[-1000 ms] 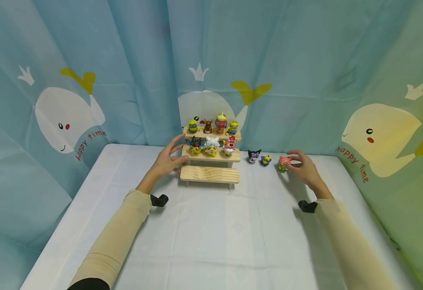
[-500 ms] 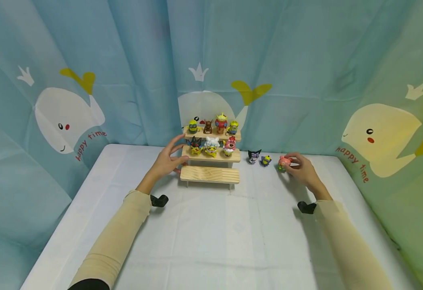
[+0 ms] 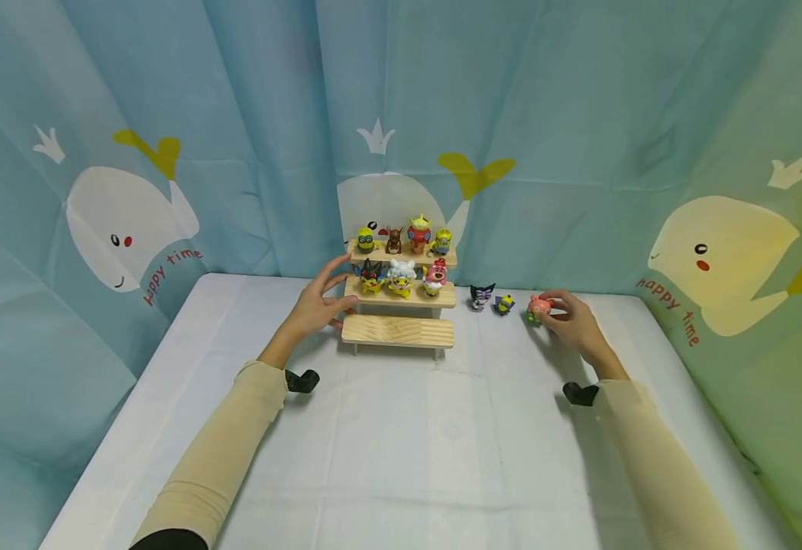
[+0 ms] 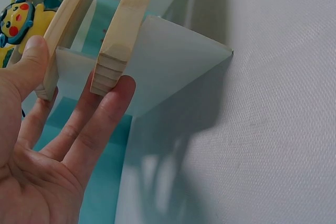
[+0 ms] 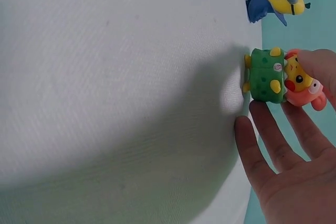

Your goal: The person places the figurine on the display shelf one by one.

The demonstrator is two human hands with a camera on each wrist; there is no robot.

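Note:
My left hand holds the left side of a three-step wooden display stand. In the left wrist view, the thumb lies against one plank and fingertips touch the plank ends. To the right on the table, my right hand pinches a small figurine with a green spotted body, yellow face and pink hood. Its thumb is on the head and fingertips are at the side; the figurine is upright on the tabletop. Left of it stand a blue-and-yellow figurine and a black-and-purple one.
Several figurines, among them a brown one, line the top step. The middle step bears three more, including one with a white hat. The lowest step is bare wood. Behind the white table hangs a blue whale-print curtain.
My right hand has shifted slightly left and its fingers have closed in on the pink-hooded figurine. The left hand and the stand have stayed put.

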